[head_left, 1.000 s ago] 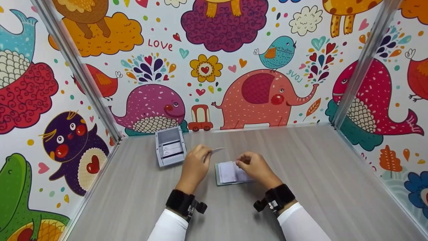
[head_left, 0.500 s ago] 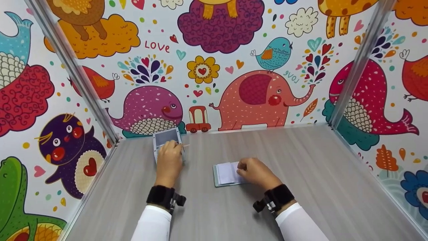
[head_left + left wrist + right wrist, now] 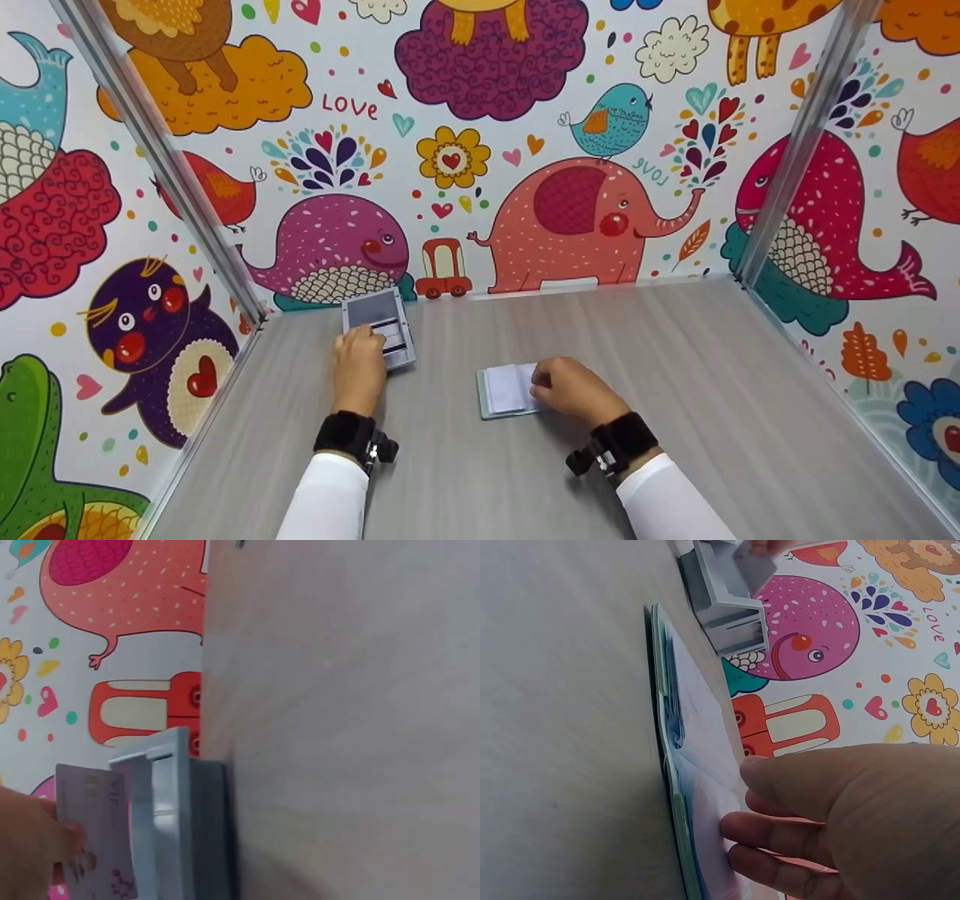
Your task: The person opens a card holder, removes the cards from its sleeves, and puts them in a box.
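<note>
Left hand [image 3: 360,367] sits nearer 9 o'clock than before. Near: right hand [image 3: 574,390] at booklet [image 3: 506,390], finger grip can't be told. Beyond, toward 10 o'clock, left hand pinches card [image 3: 97,840] by grey box [image 3: 373,307]; stowing, probably, next needing squared edges.

Tray [image 3: 373,309]: partly behind left hand [image 3: 360,366]; booklet [image 3: 508,388]: partly behind right hand [image 3: 579,391]; card [image 3: 97,814]: blurred in left wrist view

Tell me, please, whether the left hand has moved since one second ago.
Yes, the left hand has moved left: in the head view it was below the painted car and is now left of it, at the grey box.
</note>
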{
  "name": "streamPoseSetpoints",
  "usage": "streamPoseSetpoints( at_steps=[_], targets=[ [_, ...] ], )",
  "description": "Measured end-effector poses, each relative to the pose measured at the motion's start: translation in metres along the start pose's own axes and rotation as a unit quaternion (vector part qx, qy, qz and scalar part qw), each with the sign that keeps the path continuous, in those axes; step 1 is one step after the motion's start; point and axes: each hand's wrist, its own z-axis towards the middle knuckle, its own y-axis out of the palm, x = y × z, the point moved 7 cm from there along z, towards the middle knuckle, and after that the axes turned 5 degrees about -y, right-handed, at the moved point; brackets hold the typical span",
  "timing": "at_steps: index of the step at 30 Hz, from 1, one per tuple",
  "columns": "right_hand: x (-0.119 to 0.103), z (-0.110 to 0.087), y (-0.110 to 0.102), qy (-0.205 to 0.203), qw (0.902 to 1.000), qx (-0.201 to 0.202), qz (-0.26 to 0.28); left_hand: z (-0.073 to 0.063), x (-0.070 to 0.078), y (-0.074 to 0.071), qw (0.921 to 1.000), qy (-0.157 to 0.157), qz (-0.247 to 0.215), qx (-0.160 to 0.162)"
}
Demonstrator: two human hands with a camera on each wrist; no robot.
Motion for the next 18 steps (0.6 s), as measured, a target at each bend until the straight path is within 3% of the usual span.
streamPoseSetpoints(
  at_steps=[5, 10, 14, 18],
  targets=[
    [0.001, 0.001, 0.001, 0.007, 1.0, -0.005, 0.002, 0.0, 0.001, 0.016, 0.9981, -0.021, 0.013, -0.057],
    [-0.001, 0.001, 0.002, 0.016, 0.9997, -0.01, 0.013, 0.002, -0.001, 0.027, 0.9931, -0.021, 0.024, -0.113],
    [0.0, 0.0, 0.002, 0.02, 0.9996, -0.013, 0.017, 0.004, -0.002, 0.032, 0.9859, -0.022, 0.025, -0.164],
    [0.001, -0.001, 0.0, 0.023, 0.9996, -0.013, 0.014, 0.004, -0.004, 0.039, 0.9739, -0.043, 0.02, -0.222]
  ],
)
